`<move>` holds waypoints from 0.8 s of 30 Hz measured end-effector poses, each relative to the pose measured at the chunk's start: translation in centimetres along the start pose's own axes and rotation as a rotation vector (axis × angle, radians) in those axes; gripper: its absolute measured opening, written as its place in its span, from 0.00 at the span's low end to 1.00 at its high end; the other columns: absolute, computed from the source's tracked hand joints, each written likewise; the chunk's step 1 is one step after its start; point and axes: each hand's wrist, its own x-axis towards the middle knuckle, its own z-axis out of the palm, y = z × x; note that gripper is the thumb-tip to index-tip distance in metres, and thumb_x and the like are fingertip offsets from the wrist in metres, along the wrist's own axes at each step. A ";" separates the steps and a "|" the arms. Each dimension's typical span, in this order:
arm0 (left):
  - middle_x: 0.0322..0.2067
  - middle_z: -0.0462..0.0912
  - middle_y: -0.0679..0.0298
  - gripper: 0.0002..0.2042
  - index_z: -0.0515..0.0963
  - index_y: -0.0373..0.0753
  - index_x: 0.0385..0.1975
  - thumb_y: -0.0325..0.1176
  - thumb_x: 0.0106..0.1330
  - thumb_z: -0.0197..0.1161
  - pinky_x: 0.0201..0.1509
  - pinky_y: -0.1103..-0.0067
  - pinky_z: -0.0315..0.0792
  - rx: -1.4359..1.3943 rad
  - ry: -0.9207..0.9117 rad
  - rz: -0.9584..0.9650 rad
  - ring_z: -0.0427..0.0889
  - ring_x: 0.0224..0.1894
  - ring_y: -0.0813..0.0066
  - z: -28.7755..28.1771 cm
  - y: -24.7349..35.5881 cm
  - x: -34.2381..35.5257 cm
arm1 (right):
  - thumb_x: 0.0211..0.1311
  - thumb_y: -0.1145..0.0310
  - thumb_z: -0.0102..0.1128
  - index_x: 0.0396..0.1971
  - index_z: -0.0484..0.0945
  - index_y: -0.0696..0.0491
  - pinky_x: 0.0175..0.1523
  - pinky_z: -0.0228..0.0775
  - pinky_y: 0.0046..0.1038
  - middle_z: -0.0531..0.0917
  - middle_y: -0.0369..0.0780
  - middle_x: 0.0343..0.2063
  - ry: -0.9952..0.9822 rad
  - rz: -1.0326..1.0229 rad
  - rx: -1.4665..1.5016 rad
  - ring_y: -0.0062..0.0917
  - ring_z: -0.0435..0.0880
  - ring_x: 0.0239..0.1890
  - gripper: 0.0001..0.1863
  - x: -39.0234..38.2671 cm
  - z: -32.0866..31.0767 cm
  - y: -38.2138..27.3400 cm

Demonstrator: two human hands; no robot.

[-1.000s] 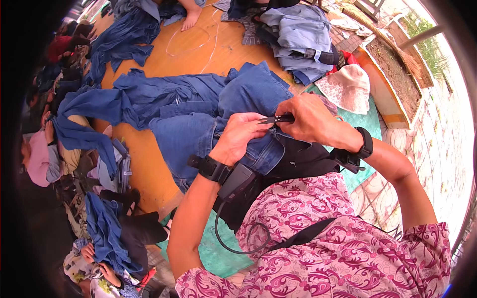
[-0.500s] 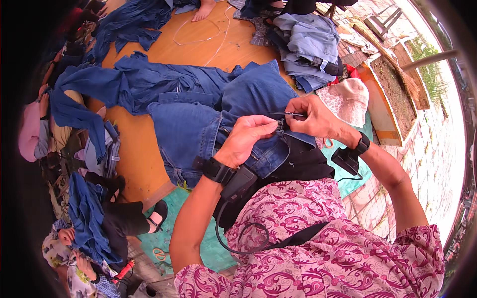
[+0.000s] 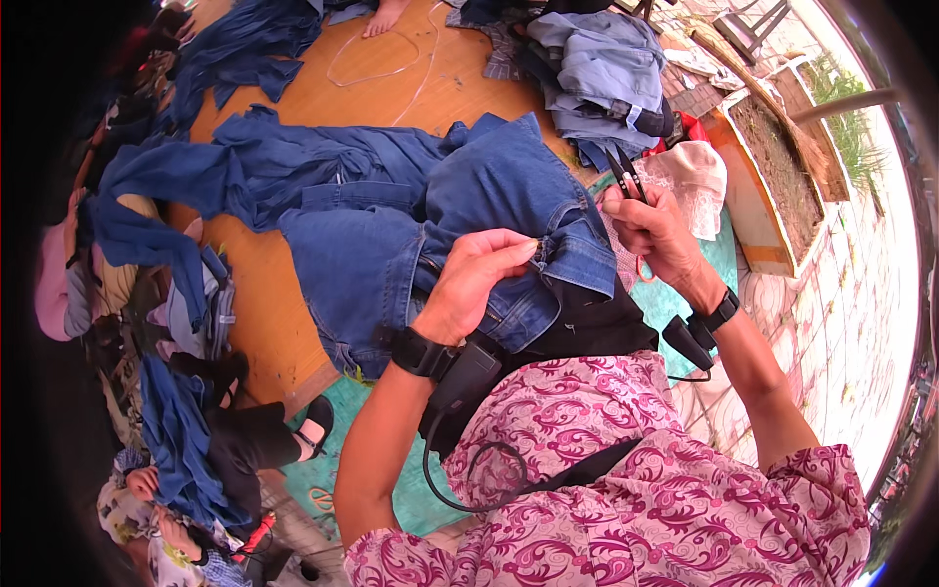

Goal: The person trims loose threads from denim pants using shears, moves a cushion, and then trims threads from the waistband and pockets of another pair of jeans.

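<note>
My left hand [image 3: 469,279] pinches the waistband [image 3: 577,256] of blue denim jeans, near a fastening whose detail is partly hidden by my fingertips. The jeans [image 3: 357,264] are spread from my dark-clad lap onto the orange wooden board [image 3: 264,313], among more crumpled blue denim. My right hand [image 3: 650,230] is closed around small black thread snips [image 3: 626,174], held upright just right of the jeans, apart from the waistband, blades pointing up. Behind that hand lies a pale patterned bucket hat [image 3: 690,181].
Folded light-blue denim [image 3: 597,73] is piled at back right, beside a soil-filled planter [image 3: 773,186] and a straw broom [image 3: 802,142]. A bare foot [image 3: 383,22] rests at the back. Co-workers sit at left, one handling denim [image 3: 181,450]. Orange-handled scissors [image 3: 323,497] lie on a green mat.
My right hand has lifted the snips away from the waistband and turned their blades from pointing left to pointing up. My left hand still pinches the denim.
</note>
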 end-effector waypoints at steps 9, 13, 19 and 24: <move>0.35 0.84 0.69 0.07 0.83 0.35 0.39 0.32 0.69 0.63 0.47 0.83 0.72 0.106 0.078 0.051 0.79 0.38 0.84 1.3 0.2 -0.4 | 0.62 0.58 0.71 0.29 0.82 0.53 0.26 0.54 0.17 0.74 0.24 0.19 0.066 -0.120 -0.542 0.07 0.66 0.23 0.13 -2.7 4.4 -0.2; 0.34 0.84 0.69 0.07 0.83 0.34 0.39 0.31 0.68 0.64 0.48 0.84 0.71 0.175 0.104 0.090 0.79 0.38 0.84 2.1 0.6 -1.1 | 0.68 0.52 0.62 0.28 0.81 0.53 0.21 0.43 0.18 0.66 0.23 0.15 0.120 -0.065 -0.287 0.07 0.57 0.16 0.18 -2.0 2.1 0.8; 0.33 0.83 0.68 0.05 0.81 0.32 0.35 0.27 0.64 0.66 0.44 0.81 0.74 0.489 0.234 0.235 0.82 0.35 0.81 4.3 0.2 -2.4 | 0.70 0.54 0.59 0.28 0.81 0.53 0.21 0.39 0.17 0.60 0.22 0.15 0.187 -0.005 -0.147 0.06 0.52 0.16 0.18 -3.2 -0.8 2.0; 0.30 0.82 0.61 0.06 0.79 0.30 0.32 0.25 0.58 0.69 0.40 0.78 0.75 0.833 0.336 0.510 0.83 0.32 0.73 5.7 -0.1 -2.4 | 0.70 0.52 0.58 0.29 0.79 0.53 0.21 0.40 0.17 0.60 0.22 0.15 0.141 0.051 -0.116 0.07 0.53 0.16 0.19 -3.5 -0.5 3.0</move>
